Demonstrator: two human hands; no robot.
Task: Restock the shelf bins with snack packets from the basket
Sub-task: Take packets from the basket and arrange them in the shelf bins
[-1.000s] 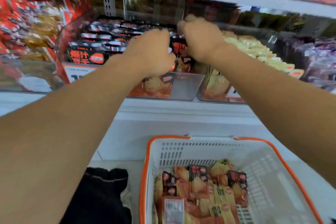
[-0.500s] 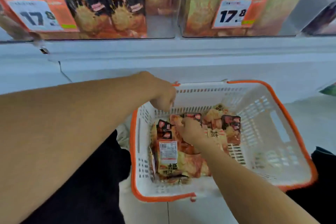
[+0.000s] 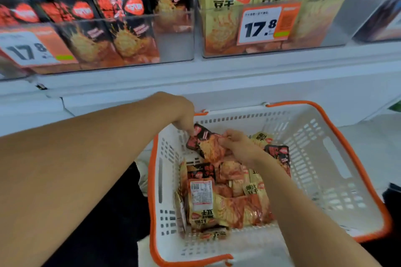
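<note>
both hands are down in the basket [image 3: 325, 158] at the pick-up step: the left hand [image 3: 183, 115] and right hand [image 3: 238, 145] each pinch an end of a black snack packet [image 3: 204, 141] lifted above the pile. next, i judge, it must rise to the black-packet bin [image 3: 173, 34] up left.

We see both hands down in the white, orange-rimmed basket [image 3: 321, 158] on the floor below the shelf [image 3: 217, 80]. Our left hand [image 3: 182, 112] pinches the top corner of a black packet [image 3: 204, 138], and our right hand [image 3: 238, 145] grips its other side, lifting it clear of the heap of packets [image 3: 227, 197] lying in the basket's left half. Above, a clear bin [image 3: 173, 43] holds black packets and the bin beside it [image 3: 338, 26] holds yellow ones; each carries a 17.8 price tag [image 3: 262, 25].
</note>
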